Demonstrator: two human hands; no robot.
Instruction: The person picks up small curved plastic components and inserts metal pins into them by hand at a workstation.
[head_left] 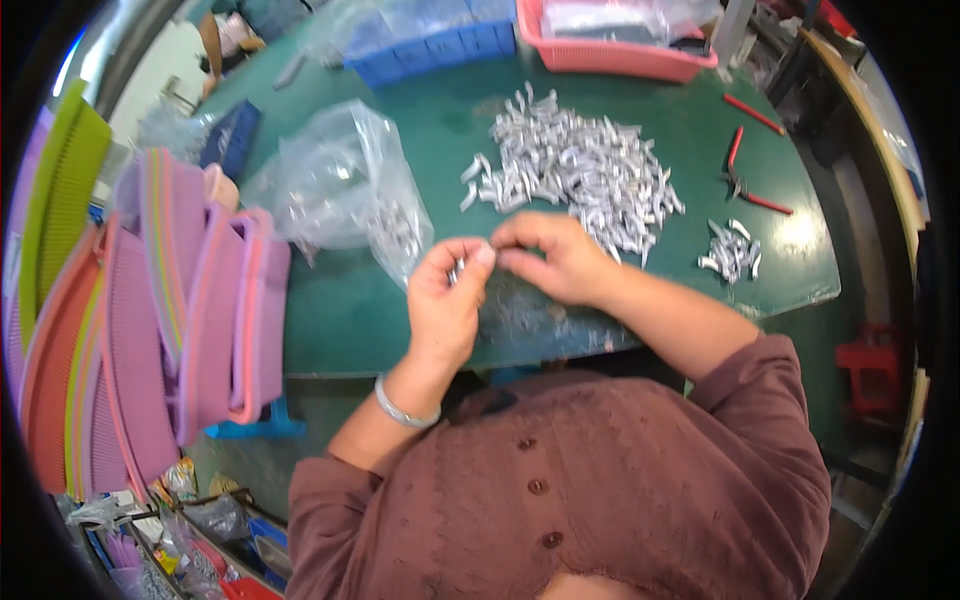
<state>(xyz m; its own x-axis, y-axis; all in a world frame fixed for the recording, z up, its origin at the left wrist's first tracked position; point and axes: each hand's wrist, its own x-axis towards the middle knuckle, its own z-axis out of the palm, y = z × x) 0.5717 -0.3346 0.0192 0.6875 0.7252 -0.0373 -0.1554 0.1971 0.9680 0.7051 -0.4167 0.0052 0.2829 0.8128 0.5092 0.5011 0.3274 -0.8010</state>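
Note:
My left hand point(448, 305) and my right hand point(556, 258) meet over the near part of the green table, fingertips almost touching. The left fingers are closed in a pinch around a small silvery piece point(456, 271), mostly hidden by the thumb and fingers. My right thumb and forefinger are pinched together against the left fingertips; what lies between them is too small to make out. Just beyond the hands spreads a large heap of small curved silvery metal pieces point(590, 165). A clear plastic bag point(335, 185) with more such pieces lies left of the heap.
A smaller pile of silvery pieces point(730, 252) and red-handled pliers point(737, 185) lie at the right on the green table point(450, 110). A blue basket point(435, 52) and a pink basket point(625, 60) stand at the back. Stacked purple baskets point(140, 350) crowd the left side.

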